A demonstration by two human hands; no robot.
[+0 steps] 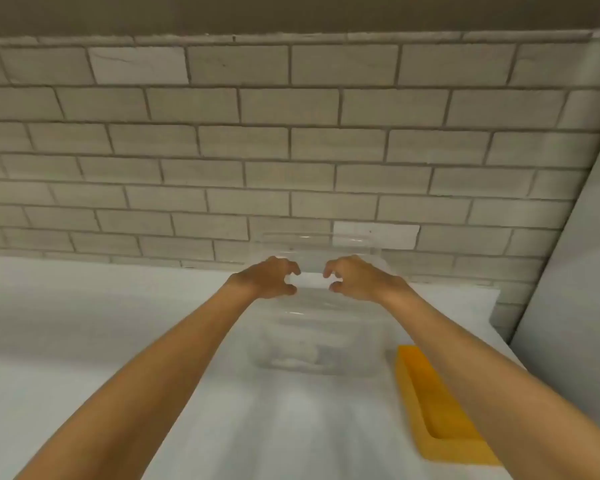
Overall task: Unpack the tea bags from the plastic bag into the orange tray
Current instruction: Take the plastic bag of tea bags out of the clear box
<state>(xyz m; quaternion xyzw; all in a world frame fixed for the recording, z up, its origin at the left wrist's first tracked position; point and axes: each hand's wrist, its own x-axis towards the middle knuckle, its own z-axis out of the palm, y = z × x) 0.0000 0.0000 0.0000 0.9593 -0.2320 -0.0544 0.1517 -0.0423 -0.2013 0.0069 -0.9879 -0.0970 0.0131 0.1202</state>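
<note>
A clear plastic bag [312, 327] lies on the white counter, its far end rising in front of the tiled wall. Pale tea bags [300, 356] show faintly through its near end. My left hand [269, 277] and my right hand [355, 277] meet over the bag's upper part, a small gap between them. Both have fingers and thumb curled, pinching the clear film. The orange tray [409, 386] stands to the right of the bag, near my right forearm, and looks empty inside.
A grey-white brick-tile wall [291, 150] runs right behind the bag. A tall pale panel [575, 271] closes the right side. The white counter [84, 341] stretches off to the left.
</note>
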